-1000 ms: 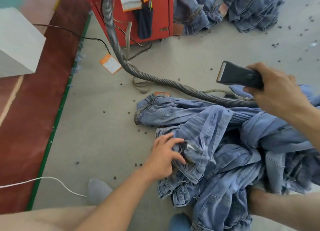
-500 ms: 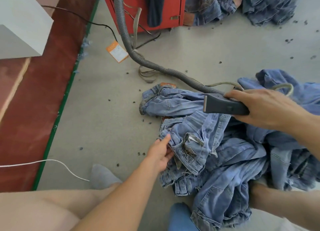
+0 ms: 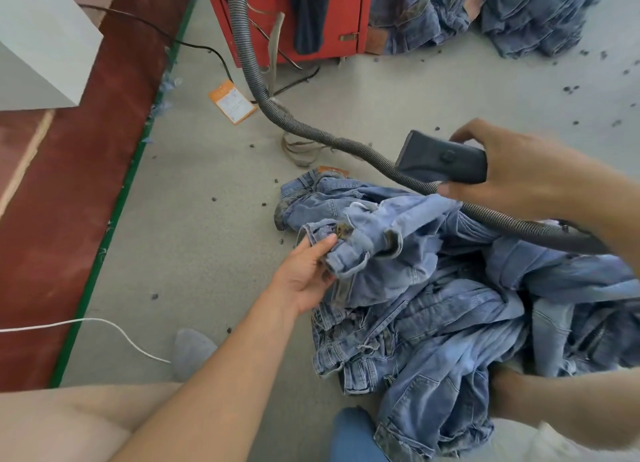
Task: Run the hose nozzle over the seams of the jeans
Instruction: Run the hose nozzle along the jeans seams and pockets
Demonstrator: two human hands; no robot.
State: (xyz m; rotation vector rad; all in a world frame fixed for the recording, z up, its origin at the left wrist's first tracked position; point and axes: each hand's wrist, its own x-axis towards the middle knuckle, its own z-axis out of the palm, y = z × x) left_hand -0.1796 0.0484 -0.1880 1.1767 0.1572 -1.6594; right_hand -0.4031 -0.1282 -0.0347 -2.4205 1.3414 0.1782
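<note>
floor: grey, w/ dark lint bits | red machine at top, ribbed hose ran fr. it across jeans heap by my knees | my R hand wrapped on nozzle, held above heap, not touching | my L hand pinched waistband edge

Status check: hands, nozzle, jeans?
Left hand grips jeans at the waistband. Right hand holds nozzle above the denim, no contact. Hose trails across pile.
</note>
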